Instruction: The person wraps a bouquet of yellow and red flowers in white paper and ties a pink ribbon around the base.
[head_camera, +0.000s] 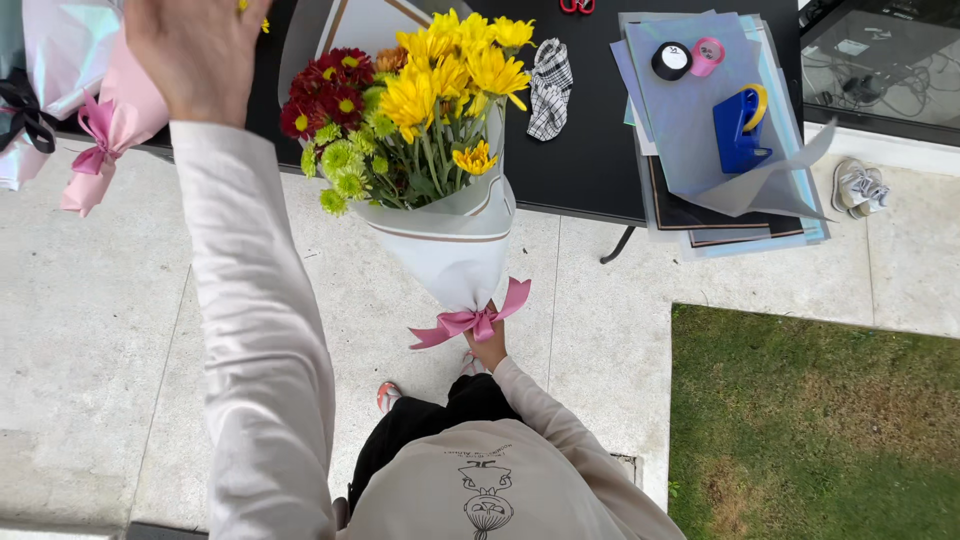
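Observation:
My right hand (488, 347) grips the stem end of a bouquet (410, 110) of yellow, dark red and green flowers. The bouquet is wrapped in white paper (455, 245) and tied with a pink ribbon (470, 320) just above that hand. It points up and away from me, over the edge of a black table (590, 150). My left hand (195, 50) reaches far forward at the top left, above the table, near a pink-wrapped bundle (100, 120). I see that hand from the back, and its fingers are cut off by the frame.
On the table lie a stack of wrapping sheets (700, 130), a blue tape dispenser (740, 125), two tape rolls (688, 58), a checked cloth (550, 88) and red scissors (577, 5). Concrete paving lies below, grass (810, 430) at the lower right, a pair of shoes (860, 187) at the right.

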